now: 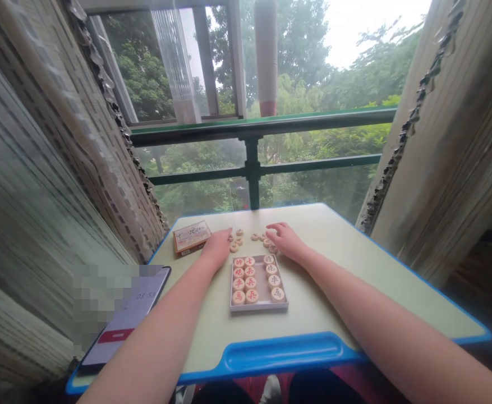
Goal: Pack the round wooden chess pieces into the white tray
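A shallow box tray (258, 307) in the middle of the table holds round Chinese chess pieces: two columns with red characters on its left and one column with dark characters on its right. Bare tray floor shows between them. Beyond the tray lie loose pieces in two small groups. My left hand (217, 247) is beside the left loose pieces (234, 247), its fingers stretched towards them, the undersides hidden. Over the right loose pieces (272, 248) is my right hand (286, 241), fingers apart and slightly bent, with no piece visibly gripped.
A decorated box lid (192, 237) lies beyond my left wrist. A tablet or phone (138, 314) rests at the table's left edge. The table (355, 280) has a blue rim with a moulded groove (283, 352) in front. Curtains, a green railing (252, 163) and windows stand behind.
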`<state>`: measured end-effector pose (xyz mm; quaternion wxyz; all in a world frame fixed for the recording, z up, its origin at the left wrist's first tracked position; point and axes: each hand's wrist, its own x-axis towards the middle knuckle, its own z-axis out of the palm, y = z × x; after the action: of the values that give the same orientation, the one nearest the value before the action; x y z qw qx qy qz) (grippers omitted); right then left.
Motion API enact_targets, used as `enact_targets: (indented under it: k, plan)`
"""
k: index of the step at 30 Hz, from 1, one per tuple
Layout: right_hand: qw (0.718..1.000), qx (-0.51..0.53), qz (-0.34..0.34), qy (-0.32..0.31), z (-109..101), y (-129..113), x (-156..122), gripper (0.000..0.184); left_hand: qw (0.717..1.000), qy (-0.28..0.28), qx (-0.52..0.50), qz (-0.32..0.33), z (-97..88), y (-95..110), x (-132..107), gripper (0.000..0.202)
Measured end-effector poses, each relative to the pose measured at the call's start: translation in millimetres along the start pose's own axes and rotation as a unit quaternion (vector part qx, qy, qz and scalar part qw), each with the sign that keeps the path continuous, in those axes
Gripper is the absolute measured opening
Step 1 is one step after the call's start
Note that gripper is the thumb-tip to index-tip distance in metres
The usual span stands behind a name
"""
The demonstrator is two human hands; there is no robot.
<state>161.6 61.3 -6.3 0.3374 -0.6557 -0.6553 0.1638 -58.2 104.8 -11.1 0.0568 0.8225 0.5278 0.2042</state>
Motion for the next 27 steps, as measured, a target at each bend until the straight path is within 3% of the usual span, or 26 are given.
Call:
enact_targets:
  k: [6, 10, 14, 18, 22, 27]
  plan:
    - [0.994, -0.039, -0.103, 0.011, 0, 6, -3, 0.032, 1.0, 0.013, -0.007, 0.023, -0.4, -6, 2, 0.037]
    - [0.984, -0.047, -0.166, 0.048, -8, -5, -11, 0.026, 0.996, 0.061, -0.055, 0.03, -5.5, -4, 1, 0.038]
    - [0.983, -0.056, -0.176, 0.018, -17, -19, -20, 0.023, 0.969, 0.121, -0.206, 0.063, -14.3, 15, -6, 0.043]
    - [0.979, -0.023, -0.196, 0.045, -20, -26, -28, 0.022, 0.94, 0.18, -0.274, 0.097, -18.9, 38, -15, 0.046]
    - [0.973, 0.038, -0.221, 0.048, -15, -30, -33, 0.024, 0.938, 0.186, -0.257, 0.141, -19.9, 44, -21, 0.046]
    - [0.97, 0.109, -0.209, 0.052, -11, -33, -34, 0.024, 0.945, 0.191, -0.166, 0.209, -24.9, 41, -23, 0.043]
